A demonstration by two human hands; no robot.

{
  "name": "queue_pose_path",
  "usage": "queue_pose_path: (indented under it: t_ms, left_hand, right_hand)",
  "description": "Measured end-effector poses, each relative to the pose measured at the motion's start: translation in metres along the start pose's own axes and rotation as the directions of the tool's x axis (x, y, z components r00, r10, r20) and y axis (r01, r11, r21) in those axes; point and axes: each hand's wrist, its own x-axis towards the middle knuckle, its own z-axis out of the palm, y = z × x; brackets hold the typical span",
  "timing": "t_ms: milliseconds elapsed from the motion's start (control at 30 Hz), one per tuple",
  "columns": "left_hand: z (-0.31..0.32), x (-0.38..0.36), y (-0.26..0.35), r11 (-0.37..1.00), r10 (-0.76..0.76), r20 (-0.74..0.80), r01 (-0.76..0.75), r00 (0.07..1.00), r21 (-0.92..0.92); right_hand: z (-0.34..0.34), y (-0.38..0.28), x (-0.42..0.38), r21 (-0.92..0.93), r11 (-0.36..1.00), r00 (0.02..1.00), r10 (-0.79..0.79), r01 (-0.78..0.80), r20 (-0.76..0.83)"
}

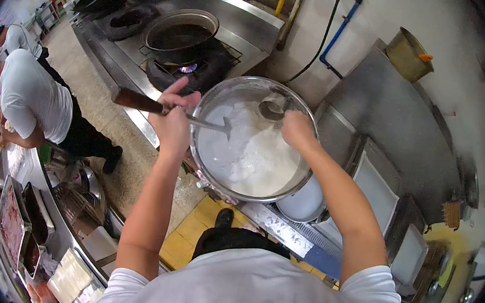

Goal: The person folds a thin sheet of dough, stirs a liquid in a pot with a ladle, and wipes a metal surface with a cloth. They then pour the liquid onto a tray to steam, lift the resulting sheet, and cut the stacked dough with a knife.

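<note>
A large metal bowl (196,155) in front of me holds white powder (259,159) and a smooth whitish mass at its left. My left hand (173,122) is closed round a wooden-handled metal spatula (210,125), some fingers raised off the handle. The spatula's far end, narrow from this angle, reaches over the bowl's contents. My right hand (300,130), at the bowl's right inner side, grips a small metal cup (273,106). That cup is tilted above the powder; its handle is hidden by my fingers.
Behind the bowl, a wok (181,31) sits on a stove with a lit burner flame (188,68). A metal pot (409,55) stands on a ledge at upper right. White trays (373,192) lie right. A co-worker (41,95) bends over a counter at left, near filled trays (13,222).
</note>
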Motion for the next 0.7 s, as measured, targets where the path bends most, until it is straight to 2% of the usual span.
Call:
queue_pose_path:
  t_ms: [33,67,167,200,300,333,433,533,700]
  left_hand:
    - [-0.006,-0.005,0.001,0.999,0.034,0.014,-0.035,0.999,0.031]
    - [-0.010,-0.013,0.003,0.999,0.037,0.032,-0.036,0.999,-0.039]
    - [-0.017,-0.034,0.008,0.994,0.054,0.047,-0.058,0.997,0.087]
    - [-0.016,-0.041,0.012,0.996,0.031,0.034,-0.034,0.999,0.080]
    - [-0.014,-0.062,0.015,0.981,0.064,0.097,-0.080,0.993,0.176]
    - [-0.012,-0.068,0.013,0.991,0.058,0.094,-0.069,0.994,0.115]
    - [-0.014,-0.079,0.015,0.988,0.042,0.146,-0.063,0.988,0.143]
    - [-0.015,-0.085,0.011,0.988,0.034,0.171,-0.059,0.985,0.140]
    - [-0.011,-0.090,0.008,0.994,0.011,0.155,-0.027,0.988,0.102]
  right_hand:
    - [0.007,-0.002,0.007,-0.060,0.998,0.999,-0.023,0.025,0.037]
    - [0.014,-0.003,0.013,-0.076,0.997,0.999,-0.019,0.021,0.035]
    - [0.040,-0.006,0.024,-0.127,0.991,1.000,-0.030,0.030,0.009]
    - [0.048,-0.007,0.027,-0.148,0.988,0.999,-0.050,0.047,-0.011]
    - [0.058,-0.012,0.030,-0.199,0.976,0.995,-0.093,0.085,-0.030]
    - [0.058,-0.016,0.031,-0.214,0.972,0.994,-0.105,0.096,-0.029]
    - [0.050,-0.030,0.029,-0.181,0.976,0.987,-0.097,0.119,0.128]
    - [0.062,-0.038,0.024,-0.139,0.987,0.986,-0.054,0.077,0.160]
    - [0.073,-0.050,0.019,0.037,0.997,0.956,0.058,-0.072,0.288]
